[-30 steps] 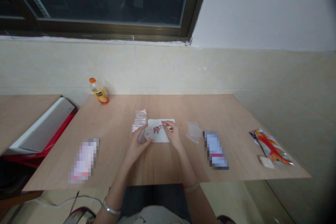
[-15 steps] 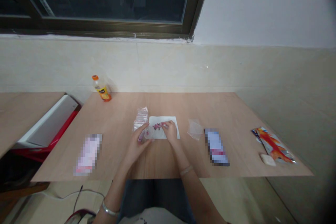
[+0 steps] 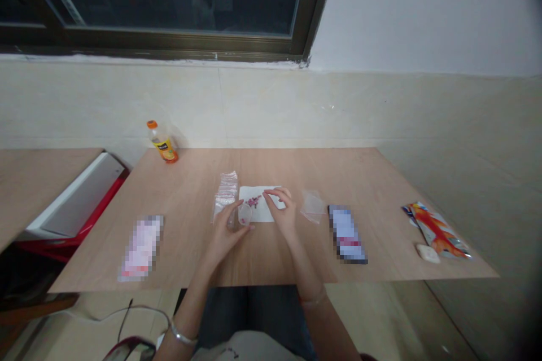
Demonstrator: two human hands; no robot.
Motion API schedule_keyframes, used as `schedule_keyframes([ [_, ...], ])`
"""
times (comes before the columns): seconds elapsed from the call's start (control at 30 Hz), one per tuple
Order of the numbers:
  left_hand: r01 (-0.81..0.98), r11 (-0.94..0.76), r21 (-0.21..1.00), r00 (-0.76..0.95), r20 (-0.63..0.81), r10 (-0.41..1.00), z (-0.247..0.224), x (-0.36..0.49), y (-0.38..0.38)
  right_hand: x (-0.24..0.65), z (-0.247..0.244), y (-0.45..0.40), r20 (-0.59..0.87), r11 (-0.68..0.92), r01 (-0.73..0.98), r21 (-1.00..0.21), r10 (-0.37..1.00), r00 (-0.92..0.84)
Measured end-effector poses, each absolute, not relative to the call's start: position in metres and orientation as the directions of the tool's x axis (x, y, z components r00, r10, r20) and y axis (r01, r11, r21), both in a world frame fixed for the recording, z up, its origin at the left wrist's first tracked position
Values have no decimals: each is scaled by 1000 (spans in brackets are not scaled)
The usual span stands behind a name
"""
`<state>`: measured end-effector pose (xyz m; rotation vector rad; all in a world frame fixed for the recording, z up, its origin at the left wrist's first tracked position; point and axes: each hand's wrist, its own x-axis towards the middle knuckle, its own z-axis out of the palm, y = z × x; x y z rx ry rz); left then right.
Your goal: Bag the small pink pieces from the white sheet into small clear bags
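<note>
My left hand is curled around a small clear plastic bag whose rounded mouth faces right; a few pinkish bits seem to show in it. Small pink and dark red pieces lie in a loose heap on a white sheet of paper. Over the right part of the sheet is my right hand, thumb and forefinger pinched together beside the heap. Whatever is between those fingertips is too small to make out. Against the left hand's far side lies an overlapping row of filled clear bags.
Flat clear bags lie right of the paper. Two phones, one left and one right, rest on the table. A juice bottle stands back left; a colourful packet and a white case lie far right.
My right hand has lifted off the heap of pieces and shifted slightly right, fingertips still pinched. The bag in my left hand has turned a little, its mouth now showing rounder.
</note>
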<state>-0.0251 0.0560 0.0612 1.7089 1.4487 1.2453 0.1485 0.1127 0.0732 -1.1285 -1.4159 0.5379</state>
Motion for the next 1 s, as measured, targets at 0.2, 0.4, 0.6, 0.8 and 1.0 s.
schedule_keyframes([
  [0.2,381,-284,880,41,291,956,64,-20,56,149,120,83,477,470,214,-856,878,-20],
  [0.4,376,-314,872,105,297,949,66,-17,56,147,120,78,505,523,248,-816,852,-135],
  [0.6,388,-315,866,126,288,949,70,-17,56,150,114,80,461,524,327,-786,850,-255],
  [0.8,371,-312,875,132,283,950,68,-16,58,152,110,82,435,494,283,-822,866,-247],
  [1.0,358,-292,887,113,269,956,68,-19,57,157,101,91,401,410,240,-880,912,-86],
])
